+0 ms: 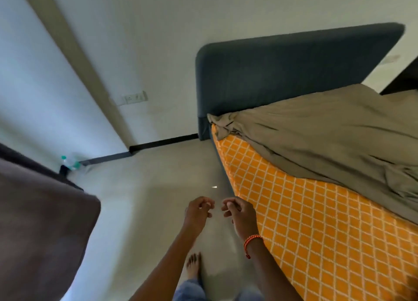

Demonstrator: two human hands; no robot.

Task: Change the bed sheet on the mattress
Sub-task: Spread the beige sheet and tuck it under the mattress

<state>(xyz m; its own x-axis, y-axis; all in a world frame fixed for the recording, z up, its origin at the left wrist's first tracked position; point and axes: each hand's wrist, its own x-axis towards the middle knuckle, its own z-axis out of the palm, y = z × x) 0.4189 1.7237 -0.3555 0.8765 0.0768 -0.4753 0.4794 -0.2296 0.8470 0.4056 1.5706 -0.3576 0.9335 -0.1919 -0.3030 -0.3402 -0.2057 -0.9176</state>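
Mattress: bright orange, crossed by thin white lines in a diamond lattice. Bed sheet: plain grey-beige, no print, darker in its creases. Headboard: dull blue-grey, uniform. Wall: off-white, tinted bluish at the left. Pillar on the wall: beige. Skirting: black. Floor: pale cream, glossy, one small white glint noted. Switch plate: white. Bottle in the corner: clear, with green cap and green label. Fabric at the left edge: brown, plain. Wrist thread on the right wrist: orange and red. Trouser legs: faded blue.
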